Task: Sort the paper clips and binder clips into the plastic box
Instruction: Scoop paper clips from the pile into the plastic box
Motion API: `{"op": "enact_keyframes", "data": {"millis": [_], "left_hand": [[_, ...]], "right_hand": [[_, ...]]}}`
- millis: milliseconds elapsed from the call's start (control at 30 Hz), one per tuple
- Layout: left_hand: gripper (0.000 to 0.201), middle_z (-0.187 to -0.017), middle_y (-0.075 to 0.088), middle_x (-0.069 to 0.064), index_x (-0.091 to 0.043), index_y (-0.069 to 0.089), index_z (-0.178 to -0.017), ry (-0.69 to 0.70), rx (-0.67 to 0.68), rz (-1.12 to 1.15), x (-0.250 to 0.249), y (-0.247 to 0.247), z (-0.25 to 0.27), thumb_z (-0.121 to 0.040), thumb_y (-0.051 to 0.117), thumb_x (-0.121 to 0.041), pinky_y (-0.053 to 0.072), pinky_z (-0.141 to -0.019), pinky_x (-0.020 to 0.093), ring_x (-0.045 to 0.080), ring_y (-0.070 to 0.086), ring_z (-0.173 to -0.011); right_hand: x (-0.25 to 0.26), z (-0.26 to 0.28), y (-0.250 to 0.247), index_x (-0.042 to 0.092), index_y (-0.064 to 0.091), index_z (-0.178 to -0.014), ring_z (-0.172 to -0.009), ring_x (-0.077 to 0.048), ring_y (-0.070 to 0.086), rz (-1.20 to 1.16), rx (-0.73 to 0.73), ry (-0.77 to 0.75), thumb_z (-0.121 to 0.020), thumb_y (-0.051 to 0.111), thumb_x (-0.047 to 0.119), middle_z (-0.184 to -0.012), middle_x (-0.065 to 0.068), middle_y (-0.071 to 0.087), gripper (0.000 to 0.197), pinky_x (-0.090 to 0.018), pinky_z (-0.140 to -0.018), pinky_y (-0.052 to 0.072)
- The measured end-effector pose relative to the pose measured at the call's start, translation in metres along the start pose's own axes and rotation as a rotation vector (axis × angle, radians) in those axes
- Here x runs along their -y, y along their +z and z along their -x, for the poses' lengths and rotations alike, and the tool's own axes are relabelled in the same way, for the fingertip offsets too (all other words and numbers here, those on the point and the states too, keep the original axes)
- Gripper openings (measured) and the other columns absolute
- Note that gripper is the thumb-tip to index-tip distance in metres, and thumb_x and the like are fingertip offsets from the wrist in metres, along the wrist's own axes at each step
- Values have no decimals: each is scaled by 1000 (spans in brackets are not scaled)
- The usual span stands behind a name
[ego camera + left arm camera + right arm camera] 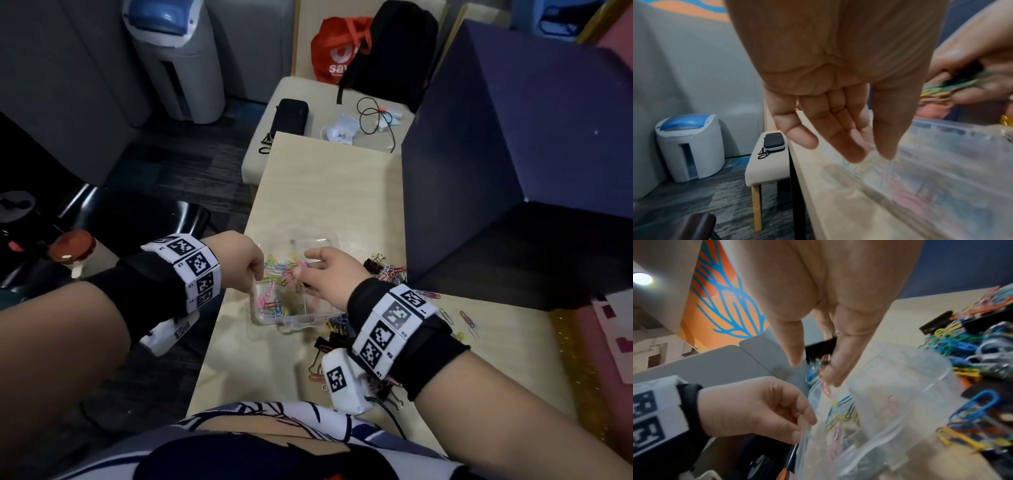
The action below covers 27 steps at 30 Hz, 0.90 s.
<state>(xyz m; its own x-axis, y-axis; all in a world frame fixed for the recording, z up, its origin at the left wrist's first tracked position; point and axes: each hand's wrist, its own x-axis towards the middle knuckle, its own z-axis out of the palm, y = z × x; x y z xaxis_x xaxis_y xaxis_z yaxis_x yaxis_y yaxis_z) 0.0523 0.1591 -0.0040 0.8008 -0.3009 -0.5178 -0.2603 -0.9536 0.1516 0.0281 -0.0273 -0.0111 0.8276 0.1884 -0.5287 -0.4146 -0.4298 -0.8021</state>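
A clear plastic box (298, 320) sits open on the wooden table (329, 192), with coloured paper clips (274, 305) lying in its left part. My left hand (255, 270) pinches the box's left rim (804, 426) between thumb and curled fingers. My right hand (301, 274) hovers over the box and holds a small bunch of coloured paper clips (953, 84) in its fingertips (830, 374). A mixed pile of paper clips and black binder clips (390, 272) lies right of the box (900, 386). More binder clips (323, 344) lie near my right wrist.
A tall dark blue block (513, 137) stands along the table's right side. Beyond the far edge is a padded stool (270, 150) with a black case (291, 116) and cables. The table's left edge drops to the floor beside a white bin (171, 58).
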Motion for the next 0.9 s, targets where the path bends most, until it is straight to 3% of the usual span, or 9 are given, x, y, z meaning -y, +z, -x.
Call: {"op": "enact_keyframes", "data": {"millis": [133,267,467,567,667,800,900], "left_hand": [[20,-61,48,-20,-28,71,-97,53,0,-47,3,1,-2,-78,67,-23,52,-81,27,7,51,-75],[18,-66,53,-16,-28,72,-95,73,-12,-73,5,0,-4,-77,69,-26,51,-77,24,9,57,-78],[18,-75,57,-14,-29,70,-88,59,14,-115,6,0,-5,-76,72,-42,48,-72,25,9,56,-78],[14,-76,59,-11,-28,69,-81,48,-1,-131,2,4,-6,-80,68,-42,43,-64,26,12,55,-75],[14,-73,57,-9,-27,65,-77,65,-44,-114,-6,10,-7,-83,63,-38,41,-63,26,15,53,-74],[21,-87,67,-5,-24,68,-89,30,-146,35,-10,9,-8,-84,61,-43,50,-76,30,17,60,-87],[37,-99,63,-4,-27,61,-101,-54,-149,-21,-10,11,-7,-81,56,-58,49,-77,32,19,59,-94]], "right_hand": [[0,-6,4,15,45,-138,-115,-24,58,111,35,-3,-91,58,27,-131,-8,56,51,-41,-103,45],[-5,-5,-8,15,52,-130,-115,-24,58,121,-52,-4,-90,57,22,-127,-8,59,41,-41,-102,46],[-17,8,-27,15,58,-120,-99,-25,65,96,-119,-2,-90,60,20,-109,-4,63,31,-41,-95,51],[-25,15,-35,20,61,-113,-98,-18,63,213,-166,-27,-90,61,25,-104,3,62,24,-33,-92,51],[-33,19,-40,19,62,-110,-98,-13,60,300,-206,-24,-91,60,26,-102,5,62,20,-25,-86,46],[-42,22,-43,19,63,-106,-99,-15,60,353,-224,-4,-90,61,26,-100,5,62,17,-28,-90,46],[-46,25,-46,22,63,-104,-96,-14,59,379,-234,6,-90,60,28,-96,7,62,16,-26,-87,45]]}}
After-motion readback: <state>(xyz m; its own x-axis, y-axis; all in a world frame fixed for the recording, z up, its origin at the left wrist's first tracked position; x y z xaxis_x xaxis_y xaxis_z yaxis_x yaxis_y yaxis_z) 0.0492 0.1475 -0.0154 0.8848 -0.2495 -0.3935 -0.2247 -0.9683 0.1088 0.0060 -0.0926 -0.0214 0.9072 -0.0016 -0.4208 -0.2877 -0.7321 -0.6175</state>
